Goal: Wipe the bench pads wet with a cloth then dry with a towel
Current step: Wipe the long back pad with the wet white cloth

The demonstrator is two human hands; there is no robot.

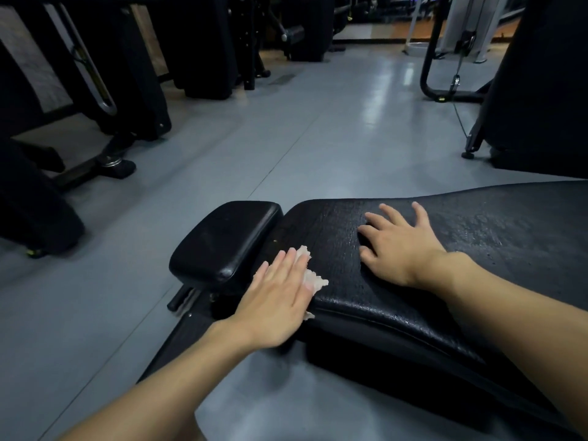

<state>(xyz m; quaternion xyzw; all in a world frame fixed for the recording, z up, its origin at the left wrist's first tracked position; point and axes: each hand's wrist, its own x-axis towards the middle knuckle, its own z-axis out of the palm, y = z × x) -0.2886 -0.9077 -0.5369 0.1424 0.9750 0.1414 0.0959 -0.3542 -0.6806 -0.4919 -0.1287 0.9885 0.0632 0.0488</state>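
While flat left grip point(276, 299) presses cloth point(315, 280) on bench pad point(356, 291), right grip point(397, 245) lies splayed

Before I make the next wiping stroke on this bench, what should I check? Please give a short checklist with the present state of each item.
1. Cloth held down: ok. The left hand presses the cloth flat on the end of the long pad.
2. Other hand placed: ok. The right hand rests flat on the long pad, apart from the cloth.
3. Cloth wet enough: cannot tell.
4. Small pad free of things: ok.
5. Dry towel ready: not ok, none in view.
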